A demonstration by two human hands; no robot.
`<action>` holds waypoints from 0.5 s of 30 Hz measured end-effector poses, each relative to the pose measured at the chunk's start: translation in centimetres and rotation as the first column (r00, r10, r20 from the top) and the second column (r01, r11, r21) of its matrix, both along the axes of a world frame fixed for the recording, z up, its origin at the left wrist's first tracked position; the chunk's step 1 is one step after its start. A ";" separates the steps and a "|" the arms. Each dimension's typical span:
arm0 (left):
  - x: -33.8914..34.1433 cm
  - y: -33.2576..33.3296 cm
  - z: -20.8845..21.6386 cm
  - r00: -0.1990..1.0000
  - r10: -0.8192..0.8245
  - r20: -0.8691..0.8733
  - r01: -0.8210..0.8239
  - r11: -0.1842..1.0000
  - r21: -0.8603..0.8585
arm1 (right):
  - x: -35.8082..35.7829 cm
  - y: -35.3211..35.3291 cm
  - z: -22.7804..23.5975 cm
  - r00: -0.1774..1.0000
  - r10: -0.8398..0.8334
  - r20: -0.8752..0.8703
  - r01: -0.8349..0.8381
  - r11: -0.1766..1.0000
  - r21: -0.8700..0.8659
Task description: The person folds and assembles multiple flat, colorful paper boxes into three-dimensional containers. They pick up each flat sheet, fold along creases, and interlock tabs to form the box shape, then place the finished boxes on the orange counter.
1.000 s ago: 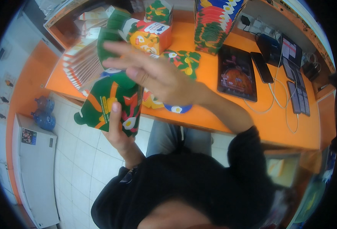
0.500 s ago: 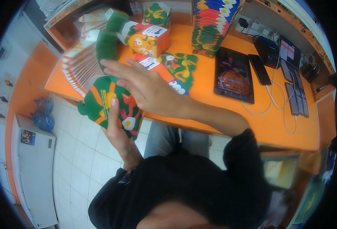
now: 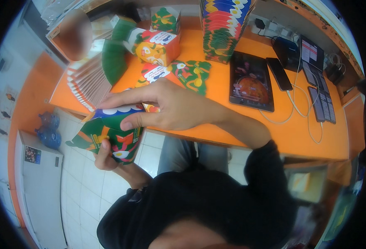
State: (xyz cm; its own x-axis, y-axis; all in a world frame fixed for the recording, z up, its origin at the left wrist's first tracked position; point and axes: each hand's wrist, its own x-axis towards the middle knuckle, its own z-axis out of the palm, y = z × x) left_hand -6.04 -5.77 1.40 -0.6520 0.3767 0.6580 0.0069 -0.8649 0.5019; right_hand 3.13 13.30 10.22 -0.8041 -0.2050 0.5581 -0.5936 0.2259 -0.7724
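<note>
A green, red and blue printed paper food box point(image 3: 108, 133), partly folded, is held up off the table's near left edge. My left hand point(image 3: 108, 159) grips it from below, thumb pressed on the green side and the other fingers mostly hidden behind. From above, my right hand point(image 3: 166, 106) clasps the box's upper part, its thumb on the green panel and its fingers across the blue one. Just beyond lies a flat printed box blank point(image 3: 195, 76). A fanned stack of flat blanks point(image 3: 114, 62) spreads to the left of it.
Made-up boxes point(image 3: 160, 45) stand at the back, beside a tall stack of nested boxes point(image 3: 222, 33). On the right of the orange table point(image 3: 290, 128) lie a tablet point(image 3: 251, 81), a phone point(image 3: 280, 74), more devices and white cables. Blue water jugs point(image 3: 49, 135) stand at the left.
My right hand has come down onto the box and now clasps it. The box has tilted, showing its blue panel, and my left hand has shifted left and lower.
</note>
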 end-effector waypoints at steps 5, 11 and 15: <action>0.6 -0.3 0.2 0.994 0.103 -0.046 -0.104 0.994 -0.017 | -1.1 -1.5 -0.9 0.973 -0.146 -0.181 0.127 0.986 -0.111; 3.0 0.2 1.2 0.908 0.410 0.083 -0.391 0.902 -0.183 | -0.9 -2.1 -1.2 0.918 -0.308 -0.251 0.277 0.949 -0.152; 3.5 1.3 1.7 0.859 0.493 0.139 -0.464 0.864 -0.198 | -0.3 -1.2 -0.9 0.908 -0.336 -0.250 0.336 0.941 -0.044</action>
